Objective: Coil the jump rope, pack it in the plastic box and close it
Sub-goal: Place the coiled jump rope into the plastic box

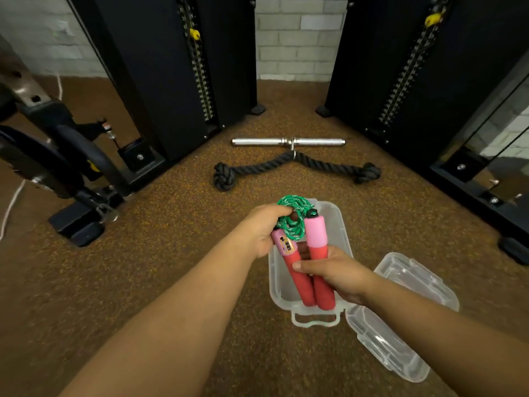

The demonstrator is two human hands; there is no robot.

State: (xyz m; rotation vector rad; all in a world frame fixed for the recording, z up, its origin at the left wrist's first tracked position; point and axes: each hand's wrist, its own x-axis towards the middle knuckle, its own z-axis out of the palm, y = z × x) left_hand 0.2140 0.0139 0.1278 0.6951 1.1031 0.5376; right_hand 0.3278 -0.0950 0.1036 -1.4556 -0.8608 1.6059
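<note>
The jump rope has a green braided cord (pixel 293 217) coiled into loops and two red-and-pink foam handles (pixel 317 256) lying side by side. My left hand (pixel 262 229) grips the coiled cord near the handle tops. My right hand (pixel 333 272) is closed around both handles from the right. The rope hangs just above the open clear plastic box (pixel 342 224) on the floor. The box's clear lid (pixel 400 313) lies separately on the floor, to the right of the box and nearer to me.
A metal bar (pixel 287 142) and a black knotted rope attachment (pixel 297 167) lie on the brown speckled floor beyond the box. Black weight-stack towers (pixel 177 67) stand left and right. A machine base (pixel 77 222) sits at the left.
</note>
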